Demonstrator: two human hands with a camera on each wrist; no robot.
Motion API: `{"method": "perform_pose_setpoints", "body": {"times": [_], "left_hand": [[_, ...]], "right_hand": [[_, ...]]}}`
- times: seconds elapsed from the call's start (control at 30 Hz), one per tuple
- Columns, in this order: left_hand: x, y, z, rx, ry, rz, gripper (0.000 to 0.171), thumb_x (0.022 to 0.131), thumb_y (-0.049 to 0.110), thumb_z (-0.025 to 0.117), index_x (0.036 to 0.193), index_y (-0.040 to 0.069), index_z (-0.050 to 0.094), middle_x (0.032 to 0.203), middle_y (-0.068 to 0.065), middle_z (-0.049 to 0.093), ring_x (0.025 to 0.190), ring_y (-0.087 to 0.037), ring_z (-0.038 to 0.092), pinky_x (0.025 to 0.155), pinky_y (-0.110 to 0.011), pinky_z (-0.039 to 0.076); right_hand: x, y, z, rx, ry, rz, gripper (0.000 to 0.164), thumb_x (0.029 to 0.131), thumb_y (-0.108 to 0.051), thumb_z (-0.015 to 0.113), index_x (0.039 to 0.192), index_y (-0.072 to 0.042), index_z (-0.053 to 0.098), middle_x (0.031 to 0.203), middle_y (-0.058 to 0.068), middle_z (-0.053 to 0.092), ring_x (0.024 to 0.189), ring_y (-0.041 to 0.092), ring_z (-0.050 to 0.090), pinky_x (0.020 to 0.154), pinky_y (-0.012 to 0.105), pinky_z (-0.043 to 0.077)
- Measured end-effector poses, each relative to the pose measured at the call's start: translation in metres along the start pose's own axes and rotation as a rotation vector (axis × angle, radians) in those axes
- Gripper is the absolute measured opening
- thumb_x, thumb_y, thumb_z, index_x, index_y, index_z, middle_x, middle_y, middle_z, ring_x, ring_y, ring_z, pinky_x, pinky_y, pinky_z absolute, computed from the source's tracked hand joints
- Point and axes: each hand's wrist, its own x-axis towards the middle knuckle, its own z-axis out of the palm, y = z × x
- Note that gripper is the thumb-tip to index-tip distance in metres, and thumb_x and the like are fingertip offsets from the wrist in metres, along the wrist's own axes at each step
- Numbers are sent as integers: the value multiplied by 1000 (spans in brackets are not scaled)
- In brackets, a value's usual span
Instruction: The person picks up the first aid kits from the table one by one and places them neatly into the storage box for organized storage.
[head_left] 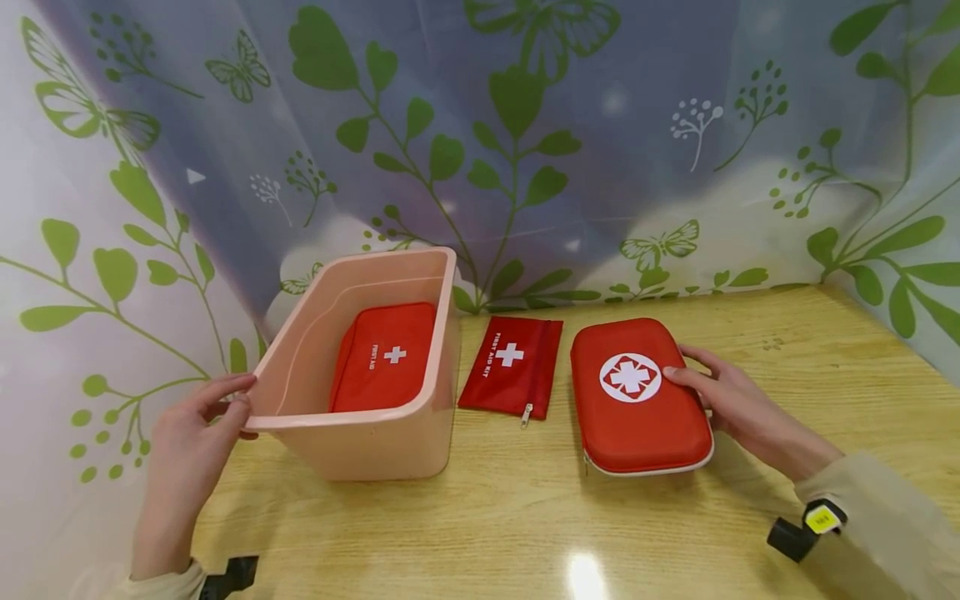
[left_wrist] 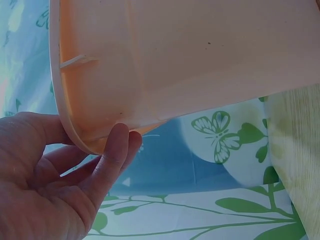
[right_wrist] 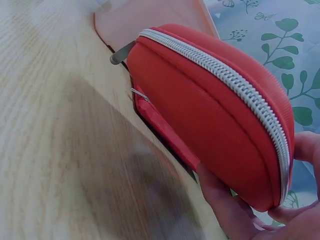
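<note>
My left hand (head_left: 191, 442) pinches the near left rim corner of a pink plastic bin (head_left: 390, 446); the left wrist view shows thumb and fingers on either side of that rim. Inside the bin lies a red soft first aid pouch (head_left: 360, 375) with a white cross. My right hand (head_left: 738, 408) grips a red hard-shell first aid case (head_left: 637, 433) by its right side, thumb on top and fingers beneath. A white zipper (right_wrist: 230, 75) runs around the case in the right wrist view. Between bin and case, a flat red first aid kit pouch (head_left: 517, 379) lies on the table.
The wood-grain table (head_left: 495, 533) carries the bin and the flat pouch. Behind it hangs a curtain (head_left: 630, 125) printed with green leaves and butterflies, which also covers the left side. A small metal zipper pull (head_left: 527, 414) sticks out from the flat pouch's near edge.
</note>
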Motion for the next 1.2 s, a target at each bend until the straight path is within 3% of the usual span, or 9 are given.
{"method": "perform_pose_setpoints", "body": {"times": [0.17, 0.5, 0.93, 1.2], "left_hand": [[-1, -1, 1, 3, 0, 12, 32, 98, 15, 55, 124, 0, 67, 126, -17, 61, 67, 3, 61, 55, -20, 52], [-1, -1, 2, -24, 6, -9, 33, 98, 15, 54, 124, -1, 66, 124, -13, 62, 67, 3, 62, 56, -21, 53], [-2, -2, 2, -61, 4, -2, 35, 98, 16, 55, 124, -6, 64, 126, -7, 61, 64, -2, 64, 55, -24, 54], [-1, -3, 2, -65, 6, 0, 33, 98, 15, 55, 125, -1, 66, 126, -19, 60, 64, -3, 64, 54, -24, 54]], "right_hand": [[4, -3, -3, -9, 28, -1, 84, 99, -38, 57, 159, -9, 6, 95, -4, 68, 78, 14, 69, 69, 36, 57], [12, -14, -8, 70, 39, -23, 82, 100, -35, 57, 158, -6, 7, 98, -12, 67, 82, 11, 70, 70, 34, 57], [18, -29, -8, 132, 54, -51, 83, 97, -36, 62, 158, -8, 13, 103, -11, 66, 86, 12, 70, 74, 34, 57], [20, -39, -8, 191, 54, -59, 83, 96, -35, 63, 158, -10, 14, 105, -10, 65, 85, 12, 70, 74, 31, 57]]}}
